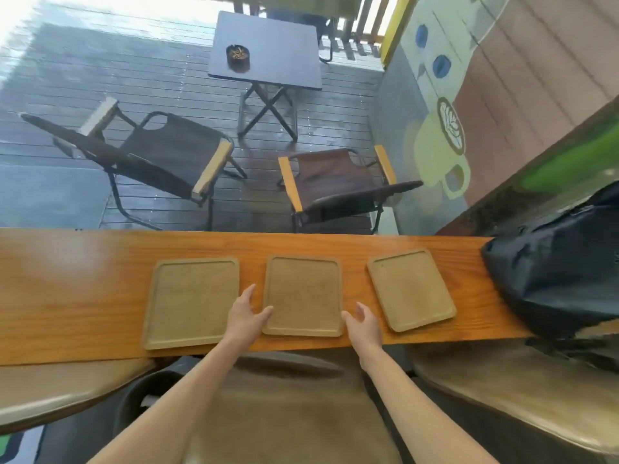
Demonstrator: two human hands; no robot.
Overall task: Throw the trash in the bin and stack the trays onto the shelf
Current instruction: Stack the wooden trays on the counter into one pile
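Three flat brown trays lie in a row on a long wooden counter (83,296): a left tray (192,301), a middle tray (303,294) and a right tray (410,288), which is turned slightly. All three are bare. My left hand (246,316) is open at the middle tray's near left corner, with its thumb touching the rim. At that tray's near right corner my right hand (363,324) is open with fingers apart. Neither hand holds anything.
A black bag (556,262) sits on the counter's right end, close to the right tray. Brown stool seats (291,406) stand below me. Beyond the counter are two folding chairs (167,152) and a small table (268,48) with an ashtray on a wet deck.
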